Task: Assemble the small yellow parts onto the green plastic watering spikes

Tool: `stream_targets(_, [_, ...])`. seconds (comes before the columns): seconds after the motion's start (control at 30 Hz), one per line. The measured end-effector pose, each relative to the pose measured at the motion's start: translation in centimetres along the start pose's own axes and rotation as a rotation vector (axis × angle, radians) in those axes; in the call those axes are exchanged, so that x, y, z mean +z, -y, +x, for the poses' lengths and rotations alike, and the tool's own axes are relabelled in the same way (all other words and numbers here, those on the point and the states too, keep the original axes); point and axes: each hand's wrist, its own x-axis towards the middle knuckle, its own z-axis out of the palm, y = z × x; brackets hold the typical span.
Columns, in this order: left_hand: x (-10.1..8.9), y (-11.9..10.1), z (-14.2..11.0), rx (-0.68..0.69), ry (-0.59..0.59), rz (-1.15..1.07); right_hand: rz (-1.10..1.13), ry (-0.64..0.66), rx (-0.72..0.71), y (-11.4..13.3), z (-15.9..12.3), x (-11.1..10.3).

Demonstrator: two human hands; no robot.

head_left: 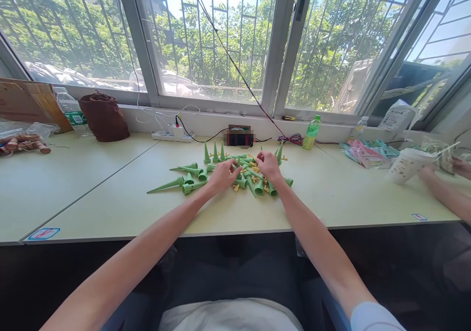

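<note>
A pile of green plastic cone-shaped spikes (pixel 249 180) with hollow screw-collar ends lies on the table in front of me. Small yellow valve pieces (pixel 236 188) are scattered among them. My left hand (pixel 222 176) is over the left side of the pile, its fingers curled and thumb bent inward beside green parts. What sits between those fingertips is too small to make out. My right hand (pixel 268 166) reaches into the pile's right side with fingertips pinched together; whatever they grip is hidden. Several spikes (pixel 215 153) stand upright behind my left hand.
Behind the pile a dark phone-like device (pixel 240 138) leans near the sill. A green bottle (pixel 311 133), a white power strip (pixel 172 136) and a brown bag (pixel 104 117) stand along the back. At right, another person's hand (pixel 429 170) is near a white cup (pixel 409 165).
</note>
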Motion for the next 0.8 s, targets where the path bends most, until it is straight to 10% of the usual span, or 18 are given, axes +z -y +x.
stream_targets(0.33, [-0.1, -0.1, 0.0, -0.008, -0.001, 0.006, -0.208, 0.388, 0.051, -0.4, 0.0, -0.8])
stream_targets(0.8, [-0.1, -0.1, 0.0, -0.005, 0.008, 0.012, 0.009, 0.454, 0.069, -1.1, 0.1, -0.6])
